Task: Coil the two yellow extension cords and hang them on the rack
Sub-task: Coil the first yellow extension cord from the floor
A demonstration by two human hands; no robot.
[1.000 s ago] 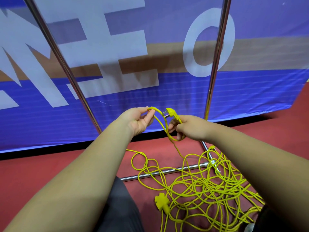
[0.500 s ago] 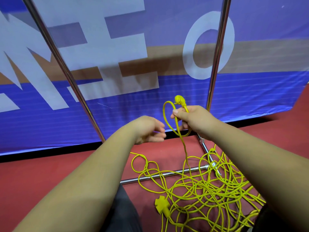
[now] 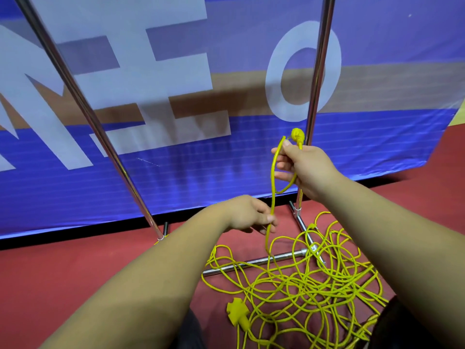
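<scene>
The yellow cord (image 3: 273, 177) goes up from the floor to the two hands. Its plug (image 3: 297, 136) sticks up just above the right hand (image 3: 305, 168). The right hand's grip is closed on the cord right under the plug. A small loop of cord hangs below its fingers.

The left hand (image 3: 247, 214) is lower down and nearer to the person. Its grip pinches the same cord between the thumb and the fingers. Under this hand the cord drops into a big messy pile (image 3: 314, 285) of yellow cord on the floor. The loops cross each other every which way, so I cannot tell where one cord stops and the other one starts. A flat yellow socket end (image 3: 237, 314) lies at the near left edge of the pile.

The pile lies over the foot of the rack (image 3: 83, 109). The rack is made of shiny metal. It has two tall poles, and the right pole is just behind the right hand. A low bar (image 3: 254, 263) lies flat on the floor, and some cord is draped over it.

The floor (image 3: 75, 273) is red and smooth. Behind the rack stands a big blue banner (image 3: 226, 159) with huge white letters and a brown stripe across it. A dark strip runs along the floor under the banner.
</scene>
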